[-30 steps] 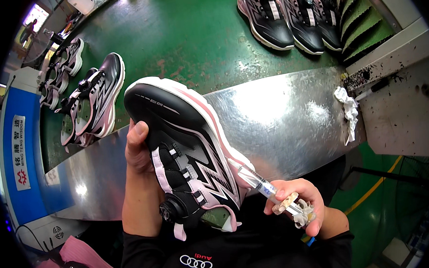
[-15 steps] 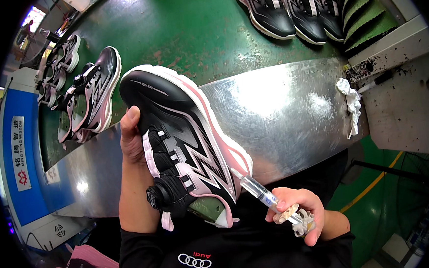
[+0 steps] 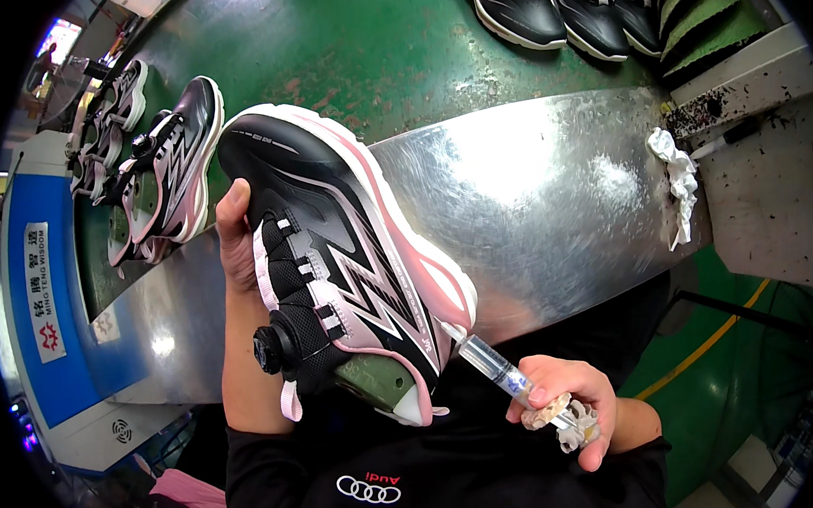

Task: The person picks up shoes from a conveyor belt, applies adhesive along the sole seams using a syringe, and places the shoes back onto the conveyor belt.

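Observation:
My left hand (image 3: 235,238) is closed around the far side of a black and pink sneaker (image 3: 314,194), thumb on its edge, most fingers hidden behind it. The shoe is tilted, toe up and away, with its side facing up. A dark green shoe last (image 3: 374,379) shows in its collar, and a round black dial (image 3: 273,349) sits by the tongue. In my right hand (image 3: 577,381) is a clear syringe (image 3: 493,364), gripped at its plunger end, where whitish, crusty material clings. Its tip touches or nearly touches the seam between upper and sole near the heel.
A shiny metal plate (image 3: 553,217) lies along the near bench edge, with crumpled white tissue (image 3: 675,177) at its right. More sneakers stand at left (image 3: 178,165) and far right (image 3: 513,15) on the green bench top (image 3: 320,50). A blue and white machine (image 3: 36,211) stands at left.
The sneaker has shifted slightly left and turned a little. The syringe tip has moved a short way along the seam toward the heel end. Both grips stay the same.

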`<state>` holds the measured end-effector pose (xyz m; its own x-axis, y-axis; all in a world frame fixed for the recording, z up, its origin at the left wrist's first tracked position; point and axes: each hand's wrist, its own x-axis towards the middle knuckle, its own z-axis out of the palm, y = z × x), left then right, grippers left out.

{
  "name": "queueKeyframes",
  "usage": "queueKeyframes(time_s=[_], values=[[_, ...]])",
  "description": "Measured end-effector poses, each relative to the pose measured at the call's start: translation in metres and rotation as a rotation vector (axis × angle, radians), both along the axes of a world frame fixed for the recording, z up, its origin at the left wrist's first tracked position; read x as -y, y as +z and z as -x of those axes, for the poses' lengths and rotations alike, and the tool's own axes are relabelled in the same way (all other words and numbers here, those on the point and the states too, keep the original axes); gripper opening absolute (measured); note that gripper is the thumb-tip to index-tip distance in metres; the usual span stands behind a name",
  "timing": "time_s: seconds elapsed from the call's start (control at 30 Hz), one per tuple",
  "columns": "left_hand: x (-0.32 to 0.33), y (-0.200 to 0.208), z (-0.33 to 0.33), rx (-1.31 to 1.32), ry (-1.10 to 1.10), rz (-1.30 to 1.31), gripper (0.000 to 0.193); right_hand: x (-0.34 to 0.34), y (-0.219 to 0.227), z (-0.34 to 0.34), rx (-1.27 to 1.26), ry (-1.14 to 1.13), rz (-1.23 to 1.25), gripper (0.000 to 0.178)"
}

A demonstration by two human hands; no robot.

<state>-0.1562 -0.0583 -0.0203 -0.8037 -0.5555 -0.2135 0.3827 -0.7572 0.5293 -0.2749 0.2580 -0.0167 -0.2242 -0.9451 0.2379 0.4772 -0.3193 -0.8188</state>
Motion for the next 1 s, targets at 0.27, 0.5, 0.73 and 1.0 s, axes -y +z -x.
queueKeyframes(time_s=[0.27, 0.5, 0.73, 1.0], values=[[-0.004, 0.003, 0.003, 0.015, -0.01, -0.055, 0.045, -0.002, -0.005, 0.002, -0.094, -0.042, 0.038, 0.075], [-0.002, -0.002, 0.002, 0.027, 0.012, -0.041, 0.044, -0.005, -0.006, 0.0, -0.136, -0.07, 0.053, 0.073], [0.001, -0.004, 0.003, 0.029, -0.019, 0.009, 0.044, -0.006, -0.008, -0.004, -0.189, -0.104, 0.047, 0.072], [-0.006, 0.002, 0.007, 0.104, 0.025, -0.037, 0.045, -0.009, -0.014, -0.004, -0.212, -0.113, 0.044, 0.071]])
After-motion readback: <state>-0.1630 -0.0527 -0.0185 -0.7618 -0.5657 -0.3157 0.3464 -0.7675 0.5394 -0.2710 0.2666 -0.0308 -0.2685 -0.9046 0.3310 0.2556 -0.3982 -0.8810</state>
